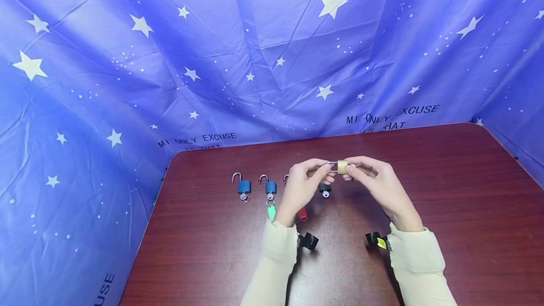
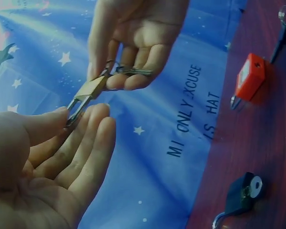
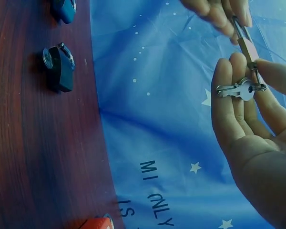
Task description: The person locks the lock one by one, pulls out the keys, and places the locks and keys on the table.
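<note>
A brass padlock (image 1: 342, 167) is held up sideways between both hands above the table. My left hand (image 1: 303, 183) pinches its metal shackle (image 2: 78, 110) between thumb and fingertips. From the other side, my right hand (image 1: 378, 181) grips the key end of the brass body (image 2: 91, 88) with thumb and fingers. One key appears to sit in the lock, and a loose silver key (image 3: 243, 89) hangs on its ring across the right fingers. Whether the shackle is latched cannot be made out.
Two blue padlocks (image 1: 244, 186) (image 1: 270, 187) with raised shackles and keys lie at left, one with a green tag (image 1: 271, 212). A black padlock (image 1: 325, 187) lies behind the hands. My left arm partly covers a red tag (image 1: 302, 214). Starry blue cloth (image 1: 255, 60) hangs behind the table.
</note>
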A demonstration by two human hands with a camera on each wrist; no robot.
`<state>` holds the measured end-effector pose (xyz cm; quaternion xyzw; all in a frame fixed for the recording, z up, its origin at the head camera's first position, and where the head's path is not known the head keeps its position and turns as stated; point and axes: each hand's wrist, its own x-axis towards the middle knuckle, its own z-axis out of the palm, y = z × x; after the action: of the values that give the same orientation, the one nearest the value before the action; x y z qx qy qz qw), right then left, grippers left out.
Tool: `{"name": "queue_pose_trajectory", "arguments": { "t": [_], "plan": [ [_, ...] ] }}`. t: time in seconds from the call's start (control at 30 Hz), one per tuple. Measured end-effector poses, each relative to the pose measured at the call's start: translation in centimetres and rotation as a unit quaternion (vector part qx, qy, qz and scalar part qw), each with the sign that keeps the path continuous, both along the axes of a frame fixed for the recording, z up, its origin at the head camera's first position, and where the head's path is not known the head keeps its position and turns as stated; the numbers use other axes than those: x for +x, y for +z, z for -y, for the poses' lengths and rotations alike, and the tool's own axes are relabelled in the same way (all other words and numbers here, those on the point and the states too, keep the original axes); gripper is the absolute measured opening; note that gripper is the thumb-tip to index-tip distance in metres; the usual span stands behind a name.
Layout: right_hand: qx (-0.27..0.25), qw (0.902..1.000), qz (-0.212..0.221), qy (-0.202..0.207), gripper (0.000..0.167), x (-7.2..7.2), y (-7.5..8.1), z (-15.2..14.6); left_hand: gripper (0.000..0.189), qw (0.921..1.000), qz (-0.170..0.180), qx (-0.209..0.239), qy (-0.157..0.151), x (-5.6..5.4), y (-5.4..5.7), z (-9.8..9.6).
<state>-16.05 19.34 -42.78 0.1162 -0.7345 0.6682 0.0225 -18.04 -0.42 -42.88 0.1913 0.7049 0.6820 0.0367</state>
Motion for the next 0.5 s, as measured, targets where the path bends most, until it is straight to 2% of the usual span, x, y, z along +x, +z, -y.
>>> {"name": "queue_pose_trajectory", "arguments": {
  "t": [0.1,0.17,0.37,0.5],
  "plan": [
    [-0.004,1.0,-0.003,-0.001,0.026,0.0,0.0,0.1,0.026,1.0,-0.004,-0.005,0.007,0.1,0.2,0.3],
    [-0.014,0.9999,-0.003,-0.005,0.025,0.0,0.0,0.3,0.025,0.9993,-0.016,-0.025,0.021,0.2,0.2,0.3],
    [-0.05,0.9984,-0.018,-0.02,0.023,0.1,0.2,0.6,0.021,0.9875,-0.106,-0.069,0.094,0.6,0.3,-0.3],
    [-0.052,0.9974,-0.043,-0.025,0.021,0.3,0.5,0.8,0.021,0.9827,-0.138,-0.061,0.107,0.8,0.3,-0.8]
  ]
}}
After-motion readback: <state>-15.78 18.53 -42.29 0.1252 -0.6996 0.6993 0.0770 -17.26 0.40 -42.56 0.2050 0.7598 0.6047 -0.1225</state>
